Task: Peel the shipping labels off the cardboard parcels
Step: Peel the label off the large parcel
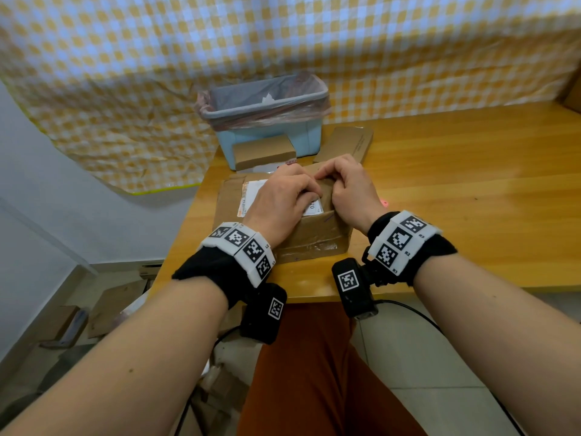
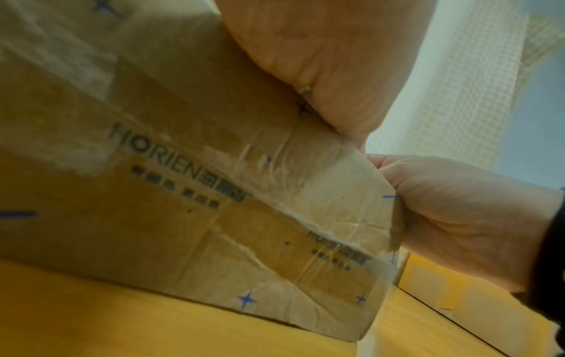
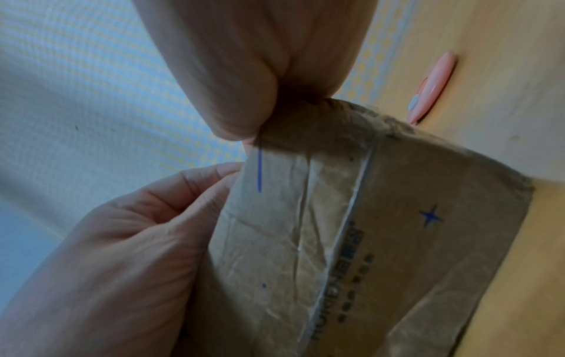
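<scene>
A: Head view first — where's the label?
B: The shipping label [image 1: 251,196] is seen stuck on top of the front parcel [image 1: 283,221], which sits on the worktop [image 1: 456,190] near its front edge; label mostly covered by the left hand [image 1: 279,202]. Left hand's fingers are curled over the label's right end, right hand [image 1: 349,193] curled at the parcel's top right edge, fingertips of both close together. Whether a corner is actually lifted can't be told. Bin [image 1: 267,118] plus two more parcels [image 1: 264,151] are set behind.
A: Left wrist view?
B: The parcel's printed, taped side fills it. The left hand is pressed on the upper edge, the right hand is wrapped round the corner. No label visible.
A: Right wrist view?
B: Same corner, thumb of one hand pinched on the edge. Pink cutter [image 3: 431,87] is left on the worktop nearby.
A: So how's it best done?
B: Probably — parcel should be held down w/ one hand, a corner worked up by fingernail, then pulled low & slow so the paper isn't torn.
</scene>
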